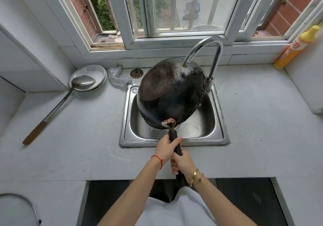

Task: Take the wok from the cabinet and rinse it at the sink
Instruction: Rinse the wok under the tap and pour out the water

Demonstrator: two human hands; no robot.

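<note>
The rinsing step is in hand: the wok (pixel 172 94) is out of the cabinet and hangs tipped over the sink (pixel 218 136), its dark underside turned up toward the camera, with the tap (pixel 203 50) spout just above its far edge. Both hands hold the long black handle, the left hand (pixel 166 148) nearer the pan and the right hand (pixel 182 162) behind it, each grip closed round the handle. Whether water is running cannot be told, though the underside near the spout looks wet. The next move likely calls for turning the wok so water reaches the inside, which needs a firm two-handed twist. Room is tight: the wok nearly spans the basin, its right rim sits close to the tap stem, and the window frame (pixel 174 41) stands just behind. The counter (pixel 87 129) offers open room on both sides.
</note>
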